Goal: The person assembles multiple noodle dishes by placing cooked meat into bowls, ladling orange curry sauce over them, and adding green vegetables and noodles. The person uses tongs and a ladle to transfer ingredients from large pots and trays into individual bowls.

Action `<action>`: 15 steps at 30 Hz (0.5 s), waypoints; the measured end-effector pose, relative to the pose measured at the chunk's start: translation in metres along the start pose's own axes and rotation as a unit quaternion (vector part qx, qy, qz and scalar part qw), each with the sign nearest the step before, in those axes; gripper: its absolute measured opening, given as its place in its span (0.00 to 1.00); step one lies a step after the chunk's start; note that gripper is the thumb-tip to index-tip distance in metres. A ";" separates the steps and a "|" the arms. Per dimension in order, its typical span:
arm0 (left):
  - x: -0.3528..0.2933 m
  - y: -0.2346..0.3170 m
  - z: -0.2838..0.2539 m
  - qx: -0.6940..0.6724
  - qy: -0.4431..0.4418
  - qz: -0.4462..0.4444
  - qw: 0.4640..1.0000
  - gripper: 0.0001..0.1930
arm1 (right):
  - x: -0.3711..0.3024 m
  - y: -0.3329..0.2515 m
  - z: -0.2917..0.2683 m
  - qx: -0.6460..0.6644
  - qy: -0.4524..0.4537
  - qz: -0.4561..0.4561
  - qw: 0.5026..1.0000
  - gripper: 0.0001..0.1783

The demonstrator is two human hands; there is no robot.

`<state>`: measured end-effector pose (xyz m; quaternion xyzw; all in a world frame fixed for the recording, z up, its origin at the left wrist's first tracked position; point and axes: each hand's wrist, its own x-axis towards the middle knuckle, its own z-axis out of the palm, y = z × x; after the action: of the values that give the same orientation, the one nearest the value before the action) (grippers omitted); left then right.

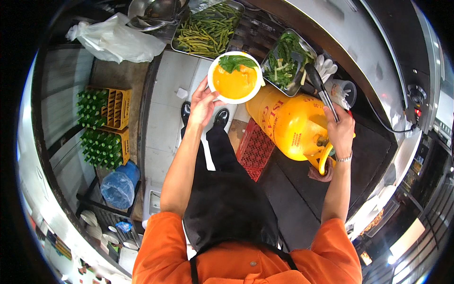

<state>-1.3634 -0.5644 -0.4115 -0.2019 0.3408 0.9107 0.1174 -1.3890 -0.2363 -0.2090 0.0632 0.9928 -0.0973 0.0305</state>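
My left hand (203,105) grips a white bowl (235,84) by its near left rim. Orange soup or sauce fills the bowl, with green leaves lying at its far side. Closed around a pair of tongs (325,94) is my right hand (340,130), with a metal watch or bracelet at the wrist. The dark tips of the tongs reach the right edge of a metal tray of leafy greens (286,59). Whether the tips pinch any leaves, I cannot tell. The bowl is held up just left of this tray.
A yellow gas cylinder (288,123) lies below the greens, beside a red crate (255,146). Green beans (208,31) fill another tray at the far side. White spoons (324,67) and a clear container (341,92) stand right. Yellow crates (116,109) of green bottles are left.
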 end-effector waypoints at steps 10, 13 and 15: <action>-0.009 0.007 -0.012 -0.003 -0.034 -0.004 0.999 0.32 | -0.017 -0.075 -0.082 0.111 -0.162 -0.038 0.980 0.16; -0.011 0.010 -0.013 -0.005 -0.040 -0.016 0.999 0.32 | -0.005 -0.073 -0.081 0.143 -0.215 -0.157 0.953 0.17; -0.012 0.011 -0.014 -0.005 -0.046 -0.021 0.999 0.34 | 0.011 -0.077 -0.069 0.137 -0.275 -0.142 0.941 0.17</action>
<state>-1.3522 -0.5823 -0.4092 -0.1678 0.3266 0.9178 0.1509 -1.4132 -0.2967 -0.1274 -0.1045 0.9215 -0.2494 0.2787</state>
